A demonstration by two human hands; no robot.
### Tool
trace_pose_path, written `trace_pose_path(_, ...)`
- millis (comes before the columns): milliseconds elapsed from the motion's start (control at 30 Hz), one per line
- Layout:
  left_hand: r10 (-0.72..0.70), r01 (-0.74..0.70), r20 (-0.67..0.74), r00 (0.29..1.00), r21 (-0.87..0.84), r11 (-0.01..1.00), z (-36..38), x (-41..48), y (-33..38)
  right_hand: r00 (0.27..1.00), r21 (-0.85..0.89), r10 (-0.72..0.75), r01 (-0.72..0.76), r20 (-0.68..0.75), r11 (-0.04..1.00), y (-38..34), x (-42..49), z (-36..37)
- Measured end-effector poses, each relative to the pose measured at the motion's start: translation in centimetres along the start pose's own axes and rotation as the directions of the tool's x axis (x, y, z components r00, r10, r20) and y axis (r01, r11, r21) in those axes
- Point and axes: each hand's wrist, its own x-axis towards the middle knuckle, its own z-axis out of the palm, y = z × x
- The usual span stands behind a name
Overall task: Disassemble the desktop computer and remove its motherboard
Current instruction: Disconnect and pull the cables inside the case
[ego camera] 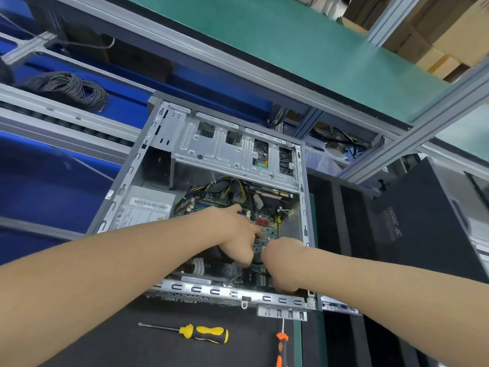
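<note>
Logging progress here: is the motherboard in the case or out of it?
In. The green motherboard lies inside the open case, cables across it, with the left hand and right hand over it.

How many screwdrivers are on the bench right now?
2. The yellow-and-black screwdriver lies on the mat before the computer case; the orange-and-black screwdriver lies right of it. Others may be hidden.
</note>
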Motion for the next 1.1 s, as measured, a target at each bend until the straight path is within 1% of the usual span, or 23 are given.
trace_pose_path(67,0.025,-0.024,0.001,1.0,-0.11,0.994,-0.6,-1.2,-0.7,0.994,0.148,0.081,-0.069,-0.079,0.987,0.0,-0.2,0.0)
trace_pose_path(133,0.027,-0.042,-0.076,0.997,-0.203,0.978,-1.4,-2.6,-1.7,0.974,0.249,0.135,-0.087,-0.183,0.965,0.3,-0.5,-0.1)
trace_pose_path(233,-0.067,0.005,-0.189,0.98,-0.313,0.95,-2.1,-4.4,-3.6,0.93,0.349,0.126,0.002,-0.344,0.937,1.9,-1.0,-0.7)
trace_pose_path(300,-0.127,0.041,-0.189,0.974,-0.403,0.914,-2.1,-5.1,-4.6,0.916,0.481,0.16,0.039,-0.367,0.876,3.2,-1.3,-1.0)
trace_pose_path(400,-0.17,0.066,-0.156,0.973,-0.517,0.853,-1.9,-5.5,-5.0,0.893,0.655,0.229,0.093,-0.388,0.75,4.6,-1.6,-1.5)
trace_pose_path(500,-0.186,0.064,-0.138,0.973,-0.611,0.789,-1.6,-5.7,-4.9,0.851,0.754,0.29,0.171,-0.438,0.634,5.9,-1.9,-1.8)
trace_pose_path(533,-0.194,0.068,-0.134,0.972,-0.628,0.775,-1.5,-5.6,-4.9,0.849,0.792,0.296,0.207,-0.437,0.575,6.2,-1.9,-1.7)
trace_pose_path(567,-0.203,0.074,-0.134,0.97,-0.633,0.77,-1.4,-5.5,-4.8,0.854,0.835,0.296,0.247,-0.427,0.491,6.5,-2.0,-1.5)
trace_pose_path(633,-0.216,0.084,-0.15,0.965,-0.602,0.794,-1.4,-5.1,-4.7,0.864,0.897,0.305,0.3,-0.4,0.325,6.8,-2.0,-1.0)
trace_pose_path(700,-0.234,0.096,-0.174,0.957,-0.568,0.817,-1.8,-5.0,-4.7,0.876,0.921,0.302,0.319,-0.376,0.223,7.1,-2.0,-0.5)
trace_pose_path(733,-0.252,0.107,-0.175,0.952,-0.581,0.807,-2.1,-5.2,-4.8,0.884,0.928,0.289,0.328,-0.368,0.178,7.2,-1.9,-0.3)
trace_pose_path(767,-0.278,0.118,-0.167,0.946,-0.623,0.773,-2.3,-5.4,-4.9,0.893,0.932,0.269,0.339,-0.361,0.126,7.2,-1.8,-0.2)
trace_pose_path(800,-0.304,0.116,-0.155,0.94,-0.692,0.712,-2.5,-5.8,-5.2,0.901,0.934,0.247,0.348,-0.357,0.079,7.3,-1.7,-0.2)
trace_pose_path(833,-0.32,0.095,-0.142,0.937,-0.777,0.623,-2.6,-6.1,-5.5,0.908,0.935,0.224,0.352,-0.354,0.049,7.2,-1.7,-0.4)
trace_pose_path(867,-0.319,0.058,-0.123,0.94,-0.861,0.505,-2.7,-6.4,-5.7,0.914,0.935,0.201,0.352,-0.352,0.039,7.2,-1.6,-0.6)
trace_pose_path(900,-0.308,0.016,-0.108,0.945,-0.928,0.373,-2.8,-6.6,-5.9,0.921,0.937,0.174,0.347,-0.349,0.041,7.0,-1.6,-0.8)
trace_pose_path(933,-0.303,-0.023,-0.109,0.947,-0.962,0.272,-2.8,-6.7,-5.9,0.927,0.938,0.143,0.342,-0.345,0.05,6.7,-1.4,-0.9)
trace_pose_path(1000,-0.318,-0.076,-0.131,0.939,-0.981,0.179,-2.7,-6.6,-5.9,0.937,0.941,0.093,0.331,-0.337,0.076,5.8,-1.1,-1.1)
trace_pose_path(1033,-0.327,-0.102,-0.144,0.934,-0.985,0.141,-2.7,-6.6,-5.8,0.939,0.942,0.079,0.329,-0.333,0.063,5.1,-0.8,-1.1)
trace_pose_path(1067,-0.332,-0.133,-0.159,0.93,-0.986,0.1,-2.6,-6.5,-5.7,0.941,0.944,0.068,0.331,-0.331,0.009,4.4,-0.4,-1.2)
trace_pose_path(1100,-0.337,-0.155,-0.172,0.925,-0.985,0.079,-2.5,-6.5,-5.6,0.944,0.943,0.063,0.328,-0.324,-0.053,3.6,-0.1,-1.1)
